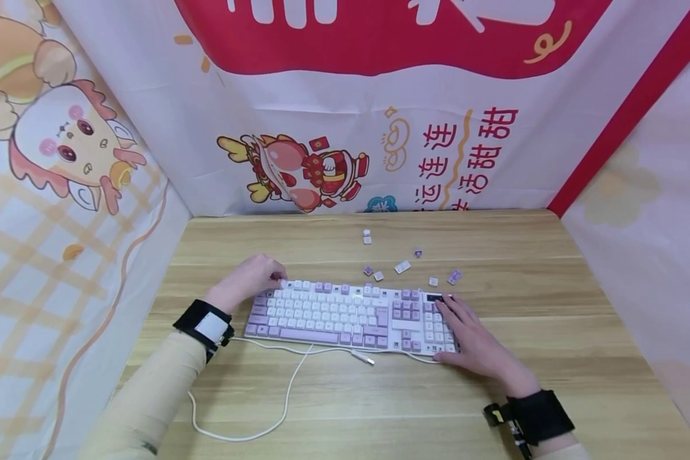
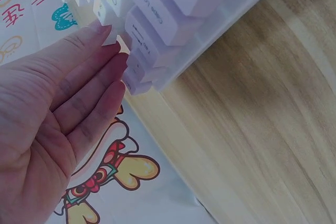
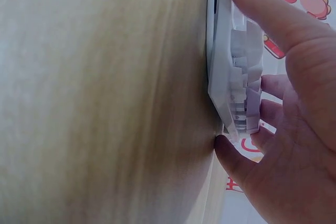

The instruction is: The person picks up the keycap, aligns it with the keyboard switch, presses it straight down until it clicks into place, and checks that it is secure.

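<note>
A white and lavender keyboard (image 1: 322, 337) lies flat on the wooden table. My left hand (image 1: 252, 281) is at its far left corner, thumb and fingertips pinching a small white keycap (image 2: 111, 37) at the top row. In the left wrist view, lavender keys (image 2: 157, 19), one marked Caps Lock, stand beside the fingertips. My right hand (image 1: 478, 338) grips the keyboard's right end, thumb at the near edge and other fingers over the number pad. The right wrist view shows the keyboard's side (image 3: 223, 72) between thumb and little finger. Several top-row spots show dark, bare switches.
Loose white and purple keycaps lie behind the keyboard, among them a long white keycap (image 1: 402, 266) and a purple keycap (image 1: 454, 276). A white cable (image 1: 287, 399) loops along the near side, its USB plug (image 1: 363, 358) in front of the keyboard. Printed cloth (image 1: 322, 115) hangs behind the table.
</note>
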Demonstrator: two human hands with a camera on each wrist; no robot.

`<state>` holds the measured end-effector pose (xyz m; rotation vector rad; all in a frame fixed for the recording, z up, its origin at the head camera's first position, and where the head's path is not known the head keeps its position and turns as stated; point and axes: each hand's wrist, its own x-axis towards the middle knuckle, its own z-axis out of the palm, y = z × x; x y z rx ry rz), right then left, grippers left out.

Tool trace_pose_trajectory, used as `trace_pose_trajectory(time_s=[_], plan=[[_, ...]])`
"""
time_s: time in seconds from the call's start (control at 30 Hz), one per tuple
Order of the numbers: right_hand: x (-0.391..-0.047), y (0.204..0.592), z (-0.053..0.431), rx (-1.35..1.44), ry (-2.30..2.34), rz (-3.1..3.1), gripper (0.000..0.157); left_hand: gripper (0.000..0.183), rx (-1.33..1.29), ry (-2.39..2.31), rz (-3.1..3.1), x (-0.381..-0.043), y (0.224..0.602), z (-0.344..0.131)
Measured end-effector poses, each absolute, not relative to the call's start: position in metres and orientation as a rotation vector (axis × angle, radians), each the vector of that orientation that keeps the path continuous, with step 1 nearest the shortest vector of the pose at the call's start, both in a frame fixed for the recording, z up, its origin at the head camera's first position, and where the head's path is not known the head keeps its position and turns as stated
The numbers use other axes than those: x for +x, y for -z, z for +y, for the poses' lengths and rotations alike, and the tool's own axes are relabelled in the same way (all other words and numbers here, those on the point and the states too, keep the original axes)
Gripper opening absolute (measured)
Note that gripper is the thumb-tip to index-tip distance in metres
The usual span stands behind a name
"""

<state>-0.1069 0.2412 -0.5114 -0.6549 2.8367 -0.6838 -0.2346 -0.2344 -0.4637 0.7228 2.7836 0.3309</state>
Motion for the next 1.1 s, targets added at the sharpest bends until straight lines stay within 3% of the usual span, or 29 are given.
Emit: trace_pose_trajectory(time_s=[0.6,1.1], plan=[[-0.108,0.515,0.241,-0.643,0.689,2.843,0.101,0.014,0.730,-0.261,2.801,-0.235,0.455,-0.216],[-0.108,0.517,0.242,-0.639,0.680,2.845,0.101,0.020,0.946,-0.279,2.749,-0.249,0.448,-0.107]])
